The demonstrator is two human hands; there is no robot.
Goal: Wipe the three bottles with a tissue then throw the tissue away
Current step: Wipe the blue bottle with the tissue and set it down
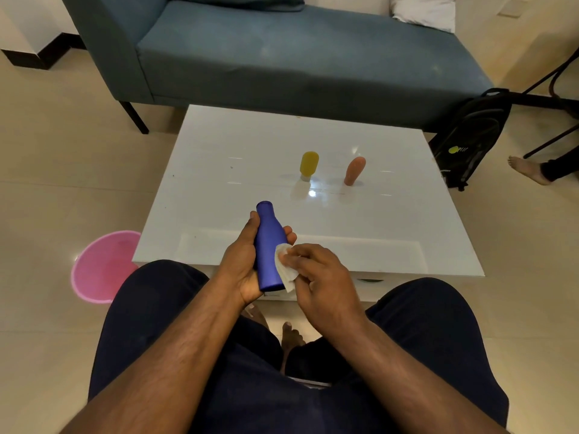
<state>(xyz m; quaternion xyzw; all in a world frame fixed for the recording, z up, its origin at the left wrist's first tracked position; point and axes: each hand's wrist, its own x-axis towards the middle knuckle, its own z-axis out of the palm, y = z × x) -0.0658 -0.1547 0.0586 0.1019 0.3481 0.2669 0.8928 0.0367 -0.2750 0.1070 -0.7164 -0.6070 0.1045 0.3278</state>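
My left hand [242,261] grips a blue bottle [268,245], held above the near edge of the white table [235,145] with its neck pointing away from me. My right hand [316,274] presses a white tissue [283,270] against the bottle's right side. Farther back on the table, a yellow bottle [309,164] and an orange-pink bottle [354,170] stand on their caps, side by side and apart from each other.
A pink bin [100,267] sits on the floor left of the table. A blue sofa [282,51] stands behind the table. A black backpack [470,139] leans at the right, and another person's foot [529,170] rests beyond it.
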